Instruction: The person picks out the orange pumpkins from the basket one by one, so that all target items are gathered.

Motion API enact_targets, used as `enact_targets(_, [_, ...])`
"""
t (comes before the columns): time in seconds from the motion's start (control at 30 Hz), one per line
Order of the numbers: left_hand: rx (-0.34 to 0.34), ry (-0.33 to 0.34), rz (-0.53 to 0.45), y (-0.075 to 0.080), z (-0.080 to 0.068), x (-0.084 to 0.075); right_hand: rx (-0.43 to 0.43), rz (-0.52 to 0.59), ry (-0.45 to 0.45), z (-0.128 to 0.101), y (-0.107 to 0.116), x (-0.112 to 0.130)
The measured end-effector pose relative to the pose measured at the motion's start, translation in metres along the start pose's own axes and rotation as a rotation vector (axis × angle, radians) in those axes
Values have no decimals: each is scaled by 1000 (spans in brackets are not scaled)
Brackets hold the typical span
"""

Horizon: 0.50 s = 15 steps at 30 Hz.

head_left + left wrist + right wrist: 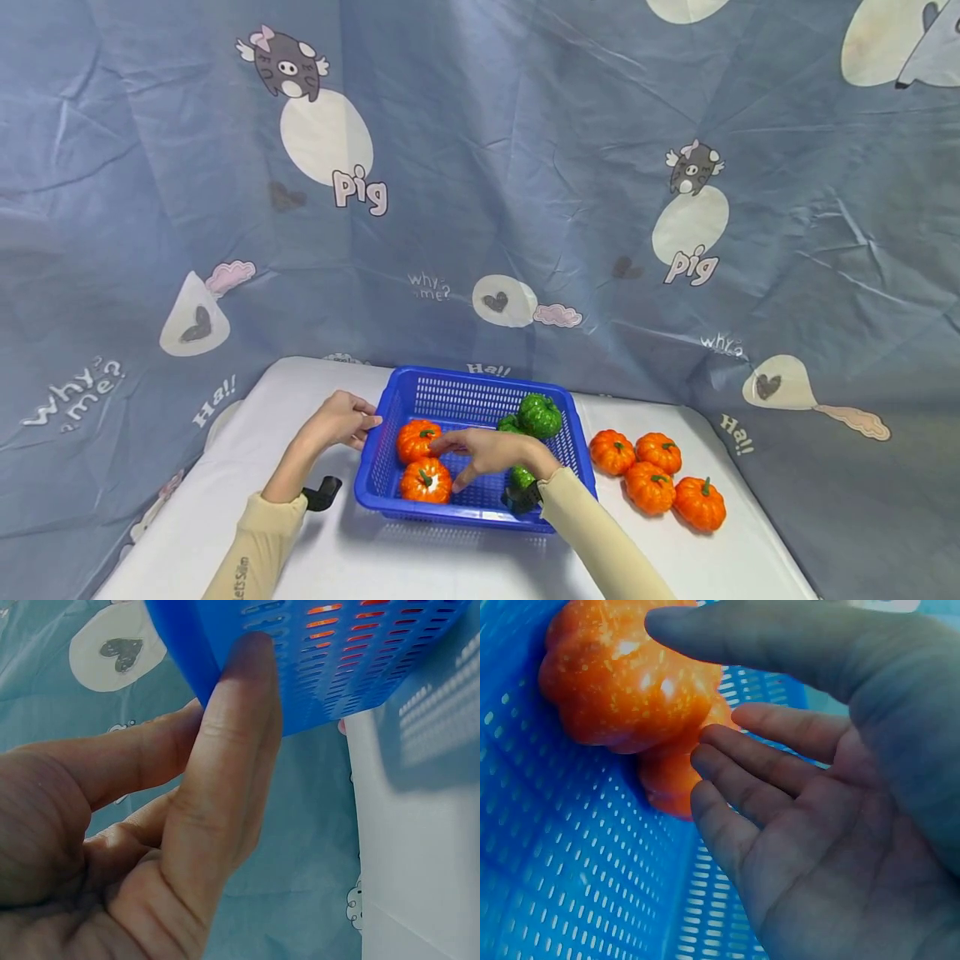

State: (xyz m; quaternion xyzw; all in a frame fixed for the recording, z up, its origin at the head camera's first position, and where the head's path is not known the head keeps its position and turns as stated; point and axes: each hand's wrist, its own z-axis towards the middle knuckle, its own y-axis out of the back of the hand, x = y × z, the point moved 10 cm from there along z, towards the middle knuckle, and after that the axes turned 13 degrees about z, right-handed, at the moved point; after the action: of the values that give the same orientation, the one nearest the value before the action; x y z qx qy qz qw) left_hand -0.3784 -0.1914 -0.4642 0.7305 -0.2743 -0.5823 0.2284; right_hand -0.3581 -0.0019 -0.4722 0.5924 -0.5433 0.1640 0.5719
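Note:
A blue plastic basket [480, 512] with slotted walls stands on the white table. My left hand [341, 419] pinches its left rim; in the left wrist view the forefinger [240, 712] lies against the outer wall. Over the basket's inside, my right hand [491, 452] has its fingers extended and holds nothing. Close to its fingertips are two orange pumpkins, the rear one [416, 440] and the front one [425, 482], along the basket's left side. Green pumpkins [540, 415] lie in the right side, partly hidden by the right wrist.
Several orange pumpkins [650, 488] sit together on the table [750, 554] to the right of the basket. Behind the table hangs a blue-grey cloth [450, 208] printed with pigs and words. A black wrist camera [322, 494] is strapped below the left hand.

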Motion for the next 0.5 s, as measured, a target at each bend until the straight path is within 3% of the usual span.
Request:
enact_targets(0.3, [4, -19, -11, 0, 0, 0, 30, -57, -84, 10, -2, -2])
enact_targets(0.5, [7, -37, -20, 0, 0, -2, 29, -145, -86, 15, -10, -3])
